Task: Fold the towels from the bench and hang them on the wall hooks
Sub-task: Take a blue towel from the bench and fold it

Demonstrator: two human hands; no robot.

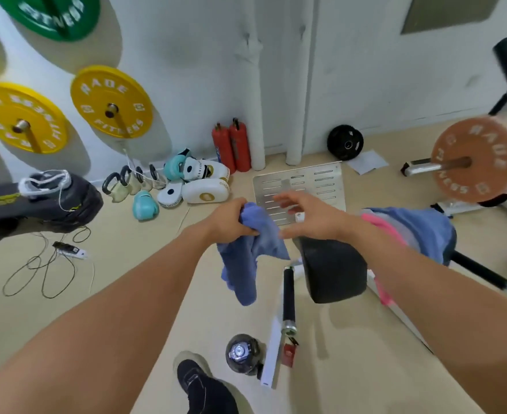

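Item: blue towel [246, 252], soft terry, crumpled. The left hand [231, 218] grips it, fingers curled round a bunched upper edge, so the rest hangs limp in loose folds above the floor; a grasp suited to lifting it free before folding, by my reckoning.

Item: right hand [309, 213], fingers spread and holding nothing, just beside the cloth's top, seemingly reaching for a second corner.

Item: bench [333, 270], black padded seat, smooth vinyl, wedge-shaped. Over its far end lie more towels [410, 228], blue and pink, heaped unfolded.

Item: perforated metal plate [303, 183], flat, slotted, on the floor behind the hands.

Item: yellow weight plates [112, 101], round, hung on wall pegs. Towel hooks are not visible.

Item: two red fire extinguishers [231, 146], cylindrical, standing against the wall.
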